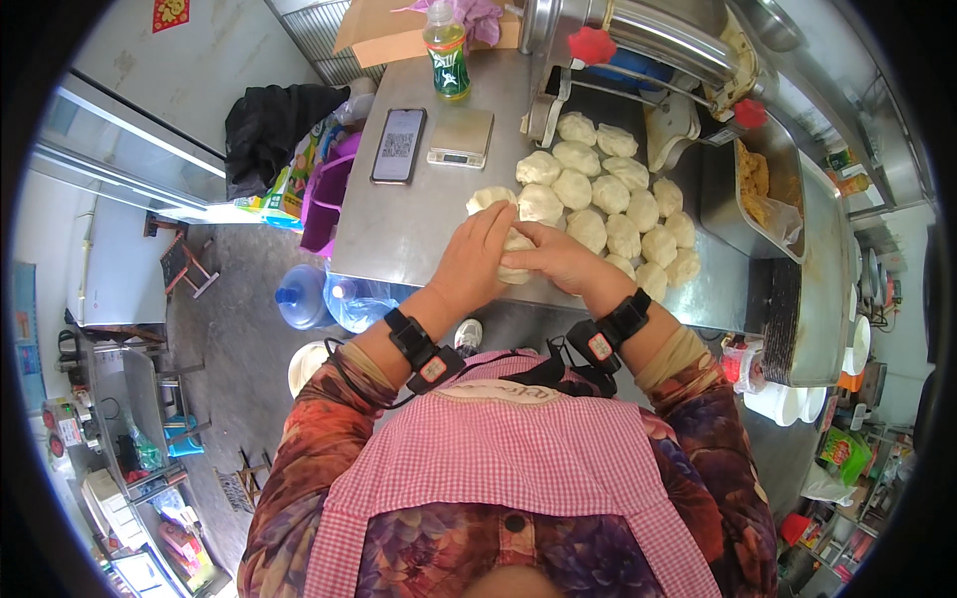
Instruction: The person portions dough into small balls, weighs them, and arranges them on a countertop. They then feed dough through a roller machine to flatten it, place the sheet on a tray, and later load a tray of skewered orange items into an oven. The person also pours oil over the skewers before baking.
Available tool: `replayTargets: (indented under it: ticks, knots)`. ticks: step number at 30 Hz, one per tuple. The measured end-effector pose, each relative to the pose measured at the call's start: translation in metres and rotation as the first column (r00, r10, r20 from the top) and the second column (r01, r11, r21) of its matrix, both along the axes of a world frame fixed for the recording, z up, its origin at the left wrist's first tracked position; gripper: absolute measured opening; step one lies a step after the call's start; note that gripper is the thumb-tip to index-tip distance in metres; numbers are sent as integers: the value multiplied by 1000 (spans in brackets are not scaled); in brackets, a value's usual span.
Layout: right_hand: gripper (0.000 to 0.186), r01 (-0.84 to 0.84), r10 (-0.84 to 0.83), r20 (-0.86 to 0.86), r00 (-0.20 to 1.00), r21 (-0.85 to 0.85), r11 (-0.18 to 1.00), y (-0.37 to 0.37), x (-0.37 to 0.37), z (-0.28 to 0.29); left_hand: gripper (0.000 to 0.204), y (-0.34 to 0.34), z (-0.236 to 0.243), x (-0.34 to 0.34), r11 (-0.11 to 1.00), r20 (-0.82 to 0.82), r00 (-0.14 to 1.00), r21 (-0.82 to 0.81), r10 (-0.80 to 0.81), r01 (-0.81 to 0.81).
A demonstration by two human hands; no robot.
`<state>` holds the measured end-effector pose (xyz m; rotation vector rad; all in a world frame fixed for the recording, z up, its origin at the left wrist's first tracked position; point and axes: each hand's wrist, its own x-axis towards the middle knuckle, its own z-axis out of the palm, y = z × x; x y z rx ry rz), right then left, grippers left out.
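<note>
Okay, left hand [473,251] and right hand [566,257] are cupping a dough ball [513,274] by the near edge of the worktop [384,234], fingers resting together around it (squeeze unclear); probably soft, light, denting easily, wanting palms around its sides.

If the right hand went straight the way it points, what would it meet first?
Probably the left hand, close ahead of the right hand; depth is unclear, so perhaps the dough between them.
</note>
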<state>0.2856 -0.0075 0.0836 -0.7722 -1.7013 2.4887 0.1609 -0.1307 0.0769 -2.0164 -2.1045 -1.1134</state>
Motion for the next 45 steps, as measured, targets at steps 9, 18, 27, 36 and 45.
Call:
replayTargets:
  ticks: [9, 18, 27, 36, 45]
  knots:
    - [69, -148, 19, 272, 962, 465, 873, -6, -25, 20, 21, 10, -21, -39, 926, -125, 991, -368, 38, -82]
    - [52, -455, 105, 467, 878, 747, 485, -14, -82, 3, 18, 2, -18, -71, 897, -212, 974, -412, 76, -159]
    - [50, -241, 245, 133, 960, -44, 969, -18, -100, 6, 17, 2, -70, -125, 927, -92, 979, -319, 179, -200]
    - [62, 6, -179, 108, 978, 842, 539, 68, -165, 20, 57, -13, -78, -133, 931, 180, 957, -328, 226, -158]
    - [55, 50, -3, -52, 999, 946, 319, 38, -175, -36, 81, -16, -75, -136, 921, 393, 880, -372, 268, -114]
